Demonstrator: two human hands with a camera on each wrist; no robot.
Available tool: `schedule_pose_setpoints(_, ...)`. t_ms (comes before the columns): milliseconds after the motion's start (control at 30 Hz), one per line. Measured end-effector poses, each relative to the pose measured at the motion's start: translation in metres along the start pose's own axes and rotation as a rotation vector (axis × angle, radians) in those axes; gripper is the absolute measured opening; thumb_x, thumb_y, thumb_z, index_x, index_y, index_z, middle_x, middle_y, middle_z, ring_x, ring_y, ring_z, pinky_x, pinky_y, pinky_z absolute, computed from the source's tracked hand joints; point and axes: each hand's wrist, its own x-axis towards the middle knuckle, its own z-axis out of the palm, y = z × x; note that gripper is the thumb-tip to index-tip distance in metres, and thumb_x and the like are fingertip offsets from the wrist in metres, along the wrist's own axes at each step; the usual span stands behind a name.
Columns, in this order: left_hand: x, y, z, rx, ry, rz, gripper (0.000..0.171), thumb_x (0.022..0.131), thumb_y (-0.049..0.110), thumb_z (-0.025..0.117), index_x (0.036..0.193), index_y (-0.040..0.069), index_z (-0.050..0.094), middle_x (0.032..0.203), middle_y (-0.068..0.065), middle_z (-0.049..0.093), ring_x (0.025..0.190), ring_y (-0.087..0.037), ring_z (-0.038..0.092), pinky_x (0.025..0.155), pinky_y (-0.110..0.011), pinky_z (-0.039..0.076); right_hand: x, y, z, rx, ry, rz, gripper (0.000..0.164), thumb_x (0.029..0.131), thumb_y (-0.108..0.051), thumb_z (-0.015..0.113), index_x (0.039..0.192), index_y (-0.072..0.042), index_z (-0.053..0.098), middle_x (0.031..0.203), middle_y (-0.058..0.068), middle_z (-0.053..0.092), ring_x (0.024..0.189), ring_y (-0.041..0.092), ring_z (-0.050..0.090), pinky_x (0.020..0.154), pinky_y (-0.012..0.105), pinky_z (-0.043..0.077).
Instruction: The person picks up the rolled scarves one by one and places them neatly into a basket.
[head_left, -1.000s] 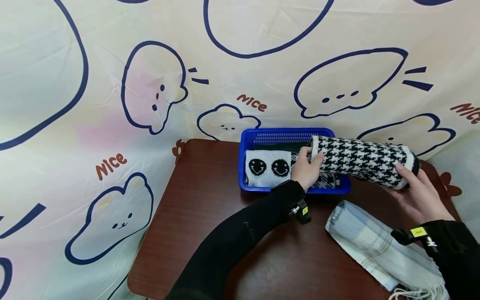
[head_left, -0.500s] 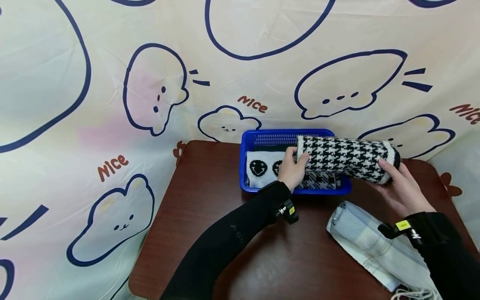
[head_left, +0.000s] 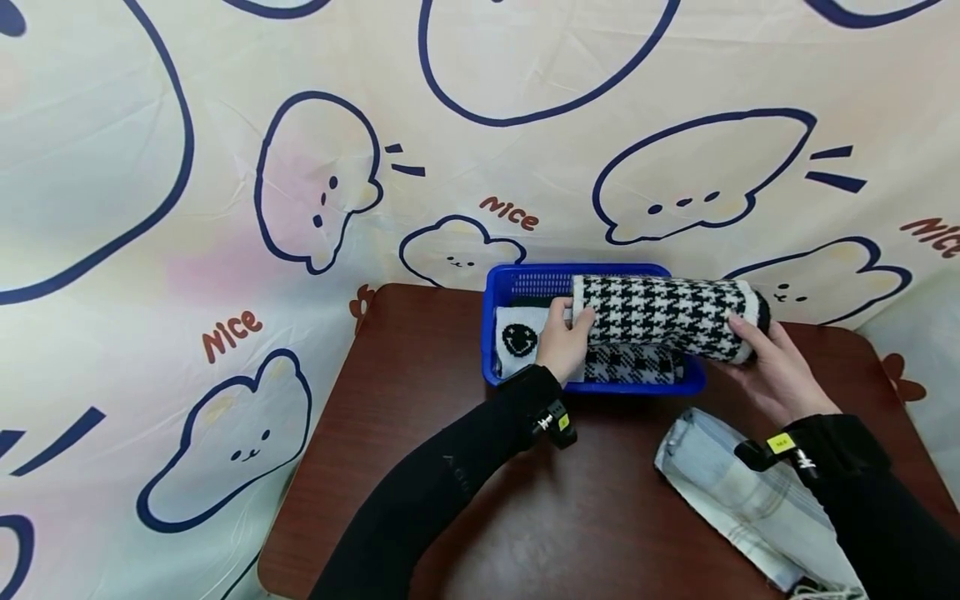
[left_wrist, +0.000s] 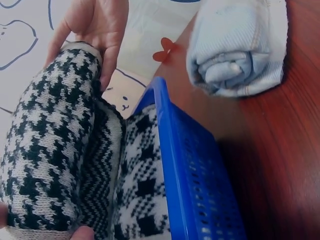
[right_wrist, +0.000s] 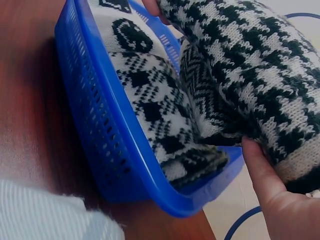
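Observation:
A rolled black-and-white houndstooth knit scarf (head_left: pixel 660 312) is held by both hands over the right part of a blue plastic basket (head_left: pixel 491 333). My left hand (head_left: pixel 564 342) pinches its left end, thumb in front. At the other end, my right hand (head_left: pixel 776 375) grips the roll, the thumb on the near side. Inside the basket lie a white knit piece with a black smiley (head_left: pixel 519 340) and a black-and-white checked knit (right_wrist: pixel 155 110). The right wrist view shows the scarf's zigzag-patterned underside (right_wrist: pixel 200 90) hanging beside the checked knit.
A rolled pale blue plaid scarf (head_left: pixel 738 487) with a fringe lies on the brown table (head_left: pixel 420 400), in front of the basket and partly under the right forearm. Behind the table hangs a cartoon-printed cloth (head_left: pixel 450 150).
Both hands have carried the houndstooth scarf leftward, from beyond the basket's right end to more over it. It now covers part of the smiley knit.

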Motion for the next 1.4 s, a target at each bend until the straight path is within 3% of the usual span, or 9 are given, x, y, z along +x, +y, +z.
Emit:
schedule_pose_setpoints(167, 0.001, -0.002, -0.008, 0.004, 0.044, 0.002, 0.046, 0.114, 0.043, 0.052, 0.157, 0.027, 0.045, 0.145, -0.010, 0.061, 0.124, -0.026, 0.061, 0.099, -0.041, 0.050, 0.006, 0.004, 0.009, -0.061, -0.008, 0.001, 0.052, 0.113, -0.020, 0.054, 0.157, -0.034, 0.030, 0.142, -0.011, 0.045, 0.115, 0.003, 0.063, 0.085, 0.030, 0.062)
schedule_pose_setpoints(467, 0.001, -0.006, -0.024, 0.013, 0.054, -0.020, 0.049, 0.115, 0.042, 0.050, 0.161, 0.026, 0.041, 0.154, -0.011, 0.055, 0.136, -0.029, 0.057, 0.105, -0.042, 0.049, 0.013, 0.012, 0.022, -0.108, -0.010, 0.021, 0.057, 0.113, -0.027, 0.055, 0.161, -0.036, 0.025, 0.141, -0.012, 0.043, 0.113, 0.001, 0.061, 0.085, 0.029, 0.062)
schedule_pose_setpoints(667, 0.000, -0.008, -0.035, -0.007, 0.035, -0.007, 0.050, 0.116, 0.039, 0.048, 0.162, 0.022, 0.038, 0.145, -0.011, 0.058, 0.102, -0.024, 0.055, 0.087, -0.041, 0.042, 0.018, 0.014, 0.030, -0.125, -0.016, 0.052, 0.068, 0.114, -0.034, 0.053, 0.168, -0.036, 0.014, 0.143, -0.014, 0.040, 0.118, 0.003, 0.055, 0.087, 0.029, 0.062)
schedule_pose_setpoints(800, 0.001, -0.010, -0.040, -0.018, 0.036, -0.008, 0.050, 0.116, 0.038, 0.048, 0.163, 0.022, 0.038, 0.139, -0.010, 0.060, 0.093, -0.022, 0.051, 0.084, -0.042, 0.039, 0.022, 0.013, 0.032, -0.151, -0.037, 0.084, 0.074, 0.114, -0.041, 0.049, 0.171, -0.035, 0.003, 0.144, -0.015, 0.036, 0.124, 0.004, 0.049, 0.089, 0.029, 0.061)
schedule_pose_setpoints(933, 0.003, -0.012, -0.044, -0.020, 0.042, -0.018, 0.050, 0.116, 0.039, 0.049, 0.162, 0.022, 0.038, 0.137, -0.011, 0.062, 0.096, -0.025, 0.057, 0.087, -0.041, 0.045, 0.026, 0.012, 0.034, -0.173, -0.058, 0.100, 0.075, 0.115, -0.046, 0.045, 0.173, -0.033, -0.001, 0.144, -0.015, 0.034, 0.126, 0.007, 0.046, 0.091, 0.029, 0.061)
schedule_pose_setpoints(1133, 0.004, -0.014, -0.049, -0.040, 0.052, -0.023, 0.049, 0.116, 0.038, 0.050, 0.161, 0.022, 0.039, 0.147, -0.013, 0.058, 0.109, -0.033, 0.064, 0.099, -0.042, 0.055, 0.030, 0.013, 0.037, -0.166, -0.079, 0.099, 0.068, 0.115, -0.043, 0.045, 0.170, -0.029, 0.008, 0.143, -0.012, 0.036, 0.123, 0.006, 0.051, 0.091, 0.029, 0.061)
schedule_pose_setpoints(1233, 0.003, -0.014, -0.052, -0.037, 0.066, -0.025, 0.048, 0.115, 0.037, 0.051, 0.160, 0.021, 0.042, 0.138, -0.013, 0.062, 0.101, -0.033, 0.064, 0.096, -0.047, 0.056, 0.032, 0.015, 0.039, -0.186, -0.091, 0.091, 0.065, 0.115, -0.042, 0.046, 0.167, -0.026, 0.012, 0.143, -0.010, 0.038, 0.122, 0.005, 0.054, 0.092, 0.029, 0.061)
schedule_pose_setpoints(1400, 0.002, -0.011, -0.056, -0.058, 0.074, -0.035, 0.045, 0.115, 0.036, 0.053, 0.156, 0.019, 0.046, 0.111, -0.009, 0.061, 0.079, -0.020, 0.052, 0.099, -0.053, 0.057, 0.035, 0.017, 0.042, -0.205, -0.101, 0.082, 0.066, 0.115, -0.041, 0.046, 0.169, -0.025, 0.012, 0.142, -0.010, 0.040, 0.120, 0.003, 0.057, 0.091, 0.028, 0.061)
